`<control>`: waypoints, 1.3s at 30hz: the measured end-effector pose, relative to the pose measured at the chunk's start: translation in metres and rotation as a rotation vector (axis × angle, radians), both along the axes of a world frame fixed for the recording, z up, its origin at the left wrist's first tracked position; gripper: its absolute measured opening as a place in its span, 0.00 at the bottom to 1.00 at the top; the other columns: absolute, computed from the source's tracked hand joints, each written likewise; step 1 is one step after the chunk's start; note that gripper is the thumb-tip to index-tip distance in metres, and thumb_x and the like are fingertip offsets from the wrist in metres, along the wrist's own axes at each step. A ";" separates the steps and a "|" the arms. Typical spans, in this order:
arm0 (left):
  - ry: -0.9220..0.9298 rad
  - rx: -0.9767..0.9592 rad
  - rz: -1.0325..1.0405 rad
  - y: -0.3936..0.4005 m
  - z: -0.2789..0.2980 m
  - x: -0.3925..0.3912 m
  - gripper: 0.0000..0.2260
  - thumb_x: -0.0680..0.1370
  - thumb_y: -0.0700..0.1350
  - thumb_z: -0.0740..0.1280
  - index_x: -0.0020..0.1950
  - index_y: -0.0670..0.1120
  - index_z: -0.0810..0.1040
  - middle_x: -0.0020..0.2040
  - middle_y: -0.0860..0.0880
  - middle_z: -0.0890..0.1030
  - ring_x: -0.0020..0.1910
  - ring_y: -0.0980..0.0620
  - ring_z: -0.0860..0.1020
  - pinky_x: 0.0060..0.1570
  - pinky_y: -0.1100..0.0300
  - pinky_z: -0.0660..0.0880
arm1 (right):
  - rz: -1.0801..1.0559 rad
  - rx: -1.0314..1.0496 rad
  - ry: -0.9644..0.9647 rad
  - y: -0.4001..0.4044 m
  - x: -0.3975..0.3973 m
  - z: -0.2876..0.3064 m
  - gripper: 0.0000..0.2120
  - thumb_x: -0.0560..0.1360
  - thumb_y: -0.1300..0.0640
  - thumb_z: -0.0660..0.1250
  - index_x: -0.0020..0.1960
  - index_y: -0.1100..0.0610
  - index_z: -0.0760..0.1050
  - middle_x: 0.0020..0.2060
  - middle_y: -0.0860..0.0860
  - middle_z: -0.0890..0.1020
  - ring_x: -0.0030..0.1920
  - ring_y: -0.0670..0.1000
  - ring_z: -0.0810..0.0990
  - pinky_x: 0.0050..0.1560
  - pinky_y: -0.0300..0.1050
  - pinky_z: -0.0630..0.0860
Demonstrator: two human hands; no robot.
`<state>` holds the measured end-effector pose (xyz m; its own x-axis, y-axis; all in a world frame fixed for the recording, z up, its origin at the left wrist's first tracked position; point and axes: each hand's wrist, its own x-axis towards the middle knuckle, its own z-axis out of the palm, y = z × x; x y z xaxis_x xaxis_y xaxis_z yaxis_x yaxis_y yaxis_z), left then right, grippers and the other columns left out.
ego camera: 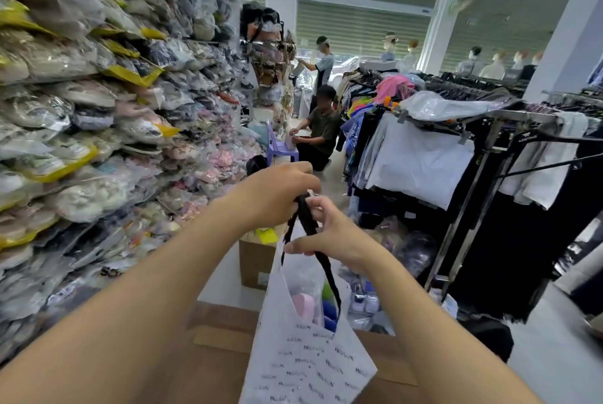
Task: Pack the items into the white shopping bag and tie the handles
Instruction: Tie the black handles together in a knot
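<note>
1. At the centre, my left hand (pixel 277 194) is closed over the top of the twisted black fabric handles (pixel 305 217), fingers curled down around the bunched ends.
2. Just below it, my right hand (pixel 329 234) pinches the same handles between thumb and fingers, the other fingers spread; I judge this is to keep the twist taut while a knot is formed.
3. Hanging from that grip, the white plastic shopping bag printed with small black words (pixel 303 361) dangles, its weight carried by the handles alone.
4. Inside its open neck, beneath my right hand, sit soft pink and blue items (pixel 306 305), so packing looks finished.
5. Under the bag lies a brown cardboard surface (pixel 215 341).
6. Left of the grip rises a wall of plastic-wrapped goods (pixel 98 109); right stands a metal clothing rack (pixel 473 149).
</note>
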<state>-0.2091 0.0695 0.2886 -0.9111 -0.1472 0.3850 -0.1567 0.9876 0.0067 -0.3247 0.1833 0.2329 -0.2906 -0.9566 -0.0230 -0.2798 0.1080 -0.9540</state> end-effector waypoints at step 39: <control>0.154 1.305 0.093 0.043 -0.103 -0.032 0.09 0.80 0.49 0.62 0.48 0.45 0.76 0.26 0.50 0.63 0.22 0.55 0.60 0.22 0.63 0.58 | -0.246 -0.209 0.035 -0.001 -0.016 0.001 0.03 0.72 0.62 0.76 0.42 0.58 0.83 0.30 0.45 0.82 0.30 0.40 0.79 0.33 0.34 0.74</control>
